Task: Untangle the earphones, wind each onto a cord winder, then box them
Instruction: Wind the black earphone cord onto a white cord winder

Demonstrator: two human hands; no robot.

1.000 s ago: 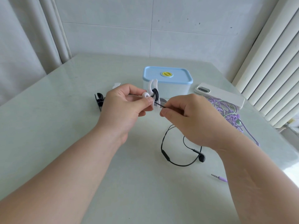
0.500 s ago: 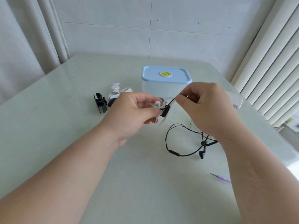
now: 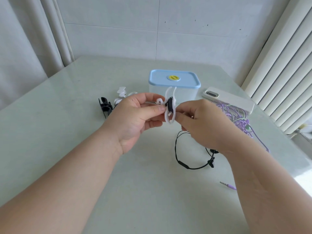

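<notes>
The left hand (image 3: 135, 119) pinches the white plastic cord winder (image 3: 169, 116); the right hand (image 3: 202, 122), at three o'clock, pinches the thin black earphone cord (image 3: 183, 164), which is probably limp, light and best gripped near the winder.

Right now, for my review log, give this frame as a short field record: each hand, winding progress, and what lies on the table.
Left hand: pinches the white cord winder, held above the table
Right hand: fingers curled at the winder, apparently pinching the cord of the black earphones
Winding: several black turns on the winder's middle; the rest lies loose on the table
Purple earphones: tangled heap, partly over the phone
Box: blue lid on
Spare winders: black winder and white winder, left of the box
</notes>
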